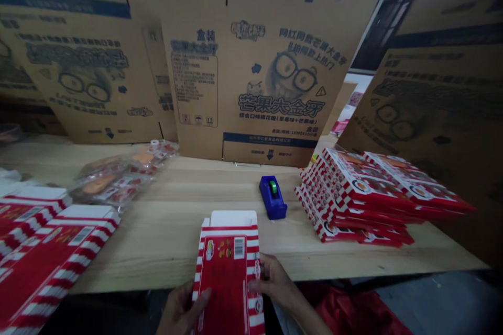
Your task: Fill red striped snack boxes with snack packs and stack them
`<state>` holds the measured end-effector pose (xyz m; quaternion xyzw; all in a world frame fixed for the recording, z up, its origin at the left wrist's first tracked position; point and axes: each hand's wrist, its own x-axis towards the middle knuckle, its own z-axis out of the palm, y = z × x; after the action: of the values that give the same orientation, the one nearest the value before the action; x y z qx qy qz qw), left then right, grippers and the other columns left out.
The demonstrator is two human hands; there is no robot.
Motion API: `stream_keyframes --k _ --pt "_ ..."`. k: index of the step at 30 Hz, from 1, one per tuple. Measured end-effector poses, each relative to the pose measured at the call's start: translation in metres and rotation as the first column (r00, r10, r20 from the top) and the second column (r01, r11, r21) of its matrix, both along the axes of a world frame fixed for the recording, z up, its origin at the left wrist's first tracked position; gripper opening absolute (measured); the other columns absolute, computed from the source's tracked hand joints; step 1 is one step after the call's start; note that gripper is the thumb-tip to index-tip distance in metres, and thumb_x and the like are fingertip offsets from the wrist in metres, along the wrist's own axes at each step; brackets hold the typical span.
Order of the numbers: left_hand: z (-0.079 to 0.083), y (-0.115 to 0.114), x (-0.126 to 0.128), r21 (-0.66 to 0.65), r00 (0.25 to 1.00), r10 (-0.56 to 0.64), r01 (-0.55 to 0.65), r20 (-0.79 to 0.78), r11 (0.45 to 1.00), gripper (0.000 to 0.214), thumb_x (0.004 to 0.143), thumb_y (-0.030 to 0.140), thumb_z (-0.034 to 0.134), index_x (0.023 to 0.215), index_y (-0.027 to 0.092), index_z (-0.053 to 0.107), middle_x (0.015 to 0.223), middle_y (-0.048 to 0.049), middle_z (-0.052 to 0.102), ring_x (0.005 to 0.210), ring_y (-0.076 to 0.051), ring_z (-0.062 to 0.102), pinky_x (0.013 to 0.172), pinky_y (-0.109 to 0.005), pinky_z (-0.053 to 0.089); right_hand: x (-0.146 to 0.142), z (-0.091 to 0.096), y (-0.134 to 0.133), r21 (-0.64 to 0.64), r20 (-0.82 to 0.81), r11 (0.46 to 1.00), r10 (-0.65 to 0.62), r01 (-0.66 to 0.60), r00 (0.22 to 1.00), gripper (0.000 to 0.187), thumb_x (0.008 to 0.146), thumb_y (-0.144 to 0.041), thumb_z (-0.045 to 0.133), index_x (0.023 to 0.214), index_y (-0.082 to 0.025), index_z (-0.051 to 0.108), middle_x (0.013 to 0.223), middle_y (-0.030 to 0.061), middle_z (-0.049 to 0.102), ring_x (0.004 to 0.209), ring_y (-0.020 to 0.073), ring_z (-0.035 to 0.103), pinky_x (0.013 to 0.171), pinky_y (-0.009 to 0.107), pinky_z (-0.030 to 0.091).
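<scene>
A red and white striped carton (225,277) is held between my hands over the table's front edge, its white end flap standing open at the far end. My left hand (183,308) grips its left side, thumb on the red face. On the opposite side, my right hand (277,283) has its thumb on the striped edge and its fingers at the side, partly hidden by the carton. Beyond it on the table sits a blue tape dispenser (273,198) with a green roll.
Stacked red and white boxes (353,193) stand at the right. Several flat striped cartons (74,251) lie at the left, near clear plastic packets (118,172). Large printed cardboard boxes (251,73) line the back of the wooden table (157,241). Red material (353,311) shows below its front edge.
</scene>
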<state>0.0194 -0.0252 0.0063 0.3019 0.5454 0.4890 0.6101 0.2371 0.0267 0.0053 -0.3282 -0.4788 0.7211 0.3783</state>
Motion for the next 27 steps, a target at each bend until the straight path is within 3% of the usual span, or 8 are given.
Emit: stream_keyframes --k 8,10,12,14,16,21,25,27 --pt "0.018 0.026 -0.016 0.110 0.986 0.115 -0.128 0.117 0.986 0.071 0.067 0.038 0.080 0.132 0.024 0.054 0.127 -0.0099 0.064 0.113 -0.031 0.062 0.090 -0.039 0.055 -0.006 -0.008 -0.011 -0.051 0.047 0.988 0.151 -0.148 0.987 0.051 0.062 -0.043 0.083 0.103 -0.017 0.065 0.089 0.0040 0.072 0.088 0.0249 0.069 0.080 0.037 0.053" --pt "0.019 0.030 -0.018 0.148 0.984 0.117 -0.136 0.134 0.980 0.072 0.068 0.036 0.080 0.133 0.024 0.052 0.129 -0.0103 0.063 0.113 -0.031 0.062 0.091 -0.039 0.055 -0.005 -0.010 -0.013 -0.022 0.069 0.995 0.099 -0.098 0.993 0.055 0.065 -0.038 0.083 0.111 -0.019 0.058 0.095 0.0047 0.071 0.090 0.0239 0.068 0.081 0.037 0.054" --pt "0.016 0.031 -0.019 0.171 0.985 0.101 -0.124 0.139 0.977 0.070 0.070 0.034 0.078 0.135 0.025 0.051 0.132 -0.0094 0.061 0.114 -0.030 0.062 0.092 -0.039 0.054 -0.005 -0.011 -0.010 0.032 0.107 0.998 -0.049 0.046 0.993 0.059 0.069 -0.035 0.081 0.118 -0.023 0.051 0.104 0.0058 0.068 0.089 0.0208 0.068 0.080 0.036 0.054" --pt "0.014 0.031 -0.019 0.178 0.989 0.080 -0.101 0.123 0.979 0.067 0.072 0.032 0.076 0.134 0.025 0.051 0.131 -0.0088 0.061 0.114 -0.029 0.061 0.092 -0.039 0.054 -0.005 -0.012 -0.002 0.103 0.139 0.973 -0.220 0.207 0.966 0.057 0.074 -0.036 0.077 0.121 -0.026 0.047 0.114 0.0070 0.063 0.086 0.0175 0.068 0.078 0.034 0.055" --pt "0.013 0.032 -0.018 0.192 0.992 0.057 -0.078 0.110 0.978 0.065 0.073 0.032 0.076 0.133 0.024 0.053 0.130 -0.0089 0.062 0.115 -0.030 0.061 0.092 -0.039 0.054 -0.006 -0.013 0.009 0.156 0.149 0.949 -0.298 0.275 0.943 0.053 0.077 -0.038 0.074 0.122 -0.026 0.049 0.117 0.0080 0.062 0.085 0.0171 0.067 0.079 0.034 0.055" --pt "0.013 0.036 -0.014 0.198 0.995 -0.025 0.007 0.093 0.980 0.063 0.069 0.035 0.079 0.127 0.020 0.059 0.123 -0.0103 0.066 0.108 -0.030 0.064 0.090 -0.040 0.055 -0.009 -0.024 0.032 0.245 0.214 0.931 -0.324 0.270 0.922 0.047 0.078 -0.042 0.072 0.117 -0.020 0.061 0.087 0.0044 0.068 0.075 0.0175 0.064 0.071 0.032 0.055" --pt "0.005 0.038 -0.013 0.147 0.999 -0.039 0.042 -0.021 0.988 0.050 0.071 0.046 0.075 0.112 0.018 0.067 0.101 -0.0085 0.073 0.090 -0.025 0.068 0.078 -0.034 0.056 -0.005 -0.030 0.035 0.397 0.289 0.886 -0.370 0.241 0.883 0.027 0.080 -0.043 0.068 0.090 -0.018 0.071 0.084 0.0053 0.066 0.077 0.0178 0.061 0.072 0.030 0.052" --pt "0.001 0.041 -0.014 0.139 0.994 -0.007 0.022 -0.106 0.990 0.041 0.074 0.050 0.070 0.099 0.017 0.071 0.091 -0.0067 0.074 0.084 -0.024 0.067 0.073 -0.031 0.054 -0.003 -0.028 0.035 0.439 0.300 0.873 -0.366 0.213 0.881 0.028 0.083 -0.044 0.065 0.078 -0.018 0.071 0.088 0.0072 0.066 0.085 0.0200 0.061 0.078 0.031 0.050"
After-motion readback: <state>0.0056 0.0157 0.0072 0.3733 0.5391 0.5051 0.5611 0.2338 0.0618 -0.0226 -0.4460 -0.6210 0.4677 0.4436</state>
